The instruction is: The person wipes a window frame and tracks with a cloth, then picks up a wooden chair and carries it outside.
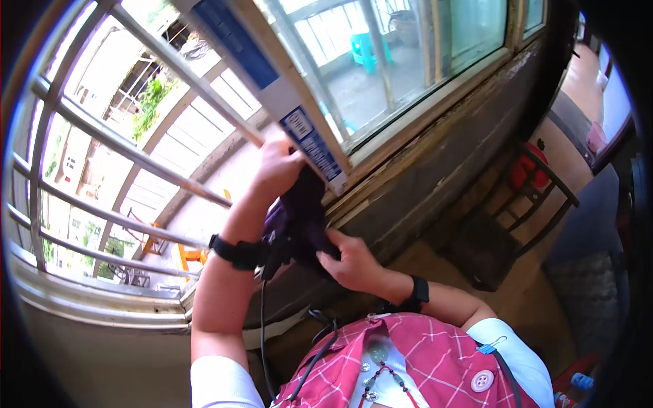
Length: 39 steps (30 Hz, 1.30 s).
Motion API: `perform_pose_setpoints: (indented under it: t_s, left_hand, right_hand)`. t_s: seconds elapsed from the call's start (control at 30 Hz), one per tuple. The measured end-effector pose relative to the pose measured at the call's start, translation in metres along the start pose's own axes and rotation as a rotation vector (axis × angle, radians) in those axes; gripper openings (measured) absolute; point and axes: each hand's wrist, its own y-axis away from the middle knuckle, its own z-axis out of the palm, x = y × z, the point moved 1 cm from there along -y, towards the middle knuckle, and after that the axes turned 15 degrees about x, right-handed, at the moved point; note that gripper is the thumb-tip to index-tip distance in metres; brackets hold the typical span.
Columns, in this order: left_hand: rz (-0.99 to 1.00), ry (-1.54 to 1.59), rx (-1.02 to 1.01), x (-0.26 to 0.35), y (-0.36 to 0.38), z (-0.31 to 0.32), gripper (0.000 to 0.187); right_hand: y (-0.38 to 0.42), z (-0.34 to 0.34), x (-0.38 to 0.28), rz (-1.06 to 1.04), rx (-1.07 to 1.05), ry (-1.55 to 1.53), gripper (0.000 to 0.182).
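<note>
A dark purple cloth (299,207) hangs bunched between my two hands, beside the lower end of the window frame. My left hand (277,165) is raised higher, its fingers closed on the top of the cloth near the edge of the frame post (275,102). Blue and white printed labels (309,143) run along that post. Lower and to the right, my right hand (355,262) grips the cloth's side between thumb and fingers. Black bands are on both wrists, and a dark cable (264,326) hangs below the left one.
Metal window bars (136,153) fill the left side. A glass pane (415,61) in a worn wooden frame is at the top, with a turquoise stool (369,51) beyond it. To the right stand a dark wooden chair (500,234) and a red object (529,168).
</note>
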Motion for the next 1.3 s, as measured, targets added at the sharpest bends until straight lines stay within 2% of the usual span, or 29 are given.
perform_pose_setpoints:
  t_s: [0.07,0.13,0.2,0.27,0.3,0.4,0.43,0.53,0.67,0.73,0.8,0.83,0.87,0.9,0.93,1.0,1.07,1.13,1.2,1.23,1.27,1.3]
  left_hand:
    - [-0.2,0.375,-0.25,0.006,0.006,-0.007,0.035]
    - [-0.293,0.582,-0.361,-0.013,0.006,-0.011,0.037]
    - [-0.349,0.766,-0.455,-0.013,0.008,-0.013,0.037]
    - [-0.343,0.878,-0.349,-0.006,0.014,-0.008,0.027]
    - [-0.222,0.788,-0.253,-0.014,0.017,-0.003,0.023]
    - [-0.368,0.752,-0.315,-0.041,0.001,0.005,0.021]
    - [-0.54,0.716,-0.25,-0.039,-0.009,0.017,0.026]
    - [-0.444,0.532,-0.417,-0.03,-0.016,0.027,0.033]
    - [-0.37,0.406,-0.372,-0.019,-0.004,0.02,0.032]
    - [0.015,0.359,-0.25,-0.022,0.006,0.004,0.032]
    - [0.135,0.285,-0.317,-0.02,0.021,-0.011,0.033]
    - [0.088,0.126,-0.453,-0.022,0.022,-0.023,0.029]
    - [0.17,0.128,-0.434,-0.031,0.023,-0.029,0.027]
    - [0.16,0.167,-0.384,-0.034,0.023,-0.032,0.025]
    - [0.217,0.038,-0.284,-0.042,0.018,-0.036,0.025]
    - [0.297,-0.085,-0.119,-0.018,0.029,-0.055,0.016]
    - [0.543,-0.306,0.247,-0.021,0.04,-0.071,0.018]
    - [0.481,-0.368,0.3,-0.015,0.059,-0.102,0.021]
    - [0.379,-0.369,0.184,0.009,0.08,-0.137,0.023]
    - [0.363,-0.392,0.117,0.017,0.087,-0.146,0.025]
    - [0.28,-0.458,-0.044,0.026,0.096,-0.161,0.031]
    - [0.37,-0.42,-0.062,0.026,0.102,-0.165,0.039]
  right_hand:
    - [0.0,0.002,0.013,-0.023,-0.016,-0.094,0.037]
    - [-0.002,0.0,0.015,-0.044,0.033,-0.133,0.037]
    - [-0.003,-0.001,0.016,0.025,-0.041,-0.134,0.035]
    - [-0.004,-0.002,0.02,0.057,-0.07,-0.132,0.033]
    - [-0.005,-0.001,0.023,0.049,-0.05,-0.102,0.033]
    - [-0.006,0.004,0.024,0.105,-0.056,-0.056,0.034]
    - [-0.006,0.006,0.023,0.055,-0.004,-0.078,0.035]
    - [-0.002,0.007,0.02,0.032,0.039,-0.09,0.039]
    - [0.008,0.011,0.019,0.095,0.148,-0.206,0.035]
    - [0.014,0.012,0.014,0.11,0.211,-0.256,0.033]
    - [0.016,0.007,0.007,0.227,0.176,-0.225,0.029]
    - [0.017,0.008,0.011,0.241,0.159,-0.231,0.027]
    - [0.018,0.009,0.016,0.245,0.153,-0.23,0.025]
    - [0.016,0.007,0.002,0.302,0.132,-0.296,0.024]
    - [0.016,0.009,0.014,0.3,0.103,-0.307,0.023]
    - [0.014,0.01,0.02,0.283,0.074,-0.36,0.024]
    - [0.009,0.002,0.001,0.25,0.134,-0.438,0.026]
    - [0.003,-0.013,-0.027,0.202,0.134,-0.375,0.026]
    - [-0.007,-0.021,-0.047,0.1,0.193,-0.391,0.026]
    - [-0.01,-0.026,-0.058,-0.067,0.205,-0.193,0.024]
    - [-0.014,-0.027,-0.073,-0.084,0.199,-0.182,0.024]
    - [-0.018,-0.023,-0.091,-0.21,0.164,-0.055,0.023]
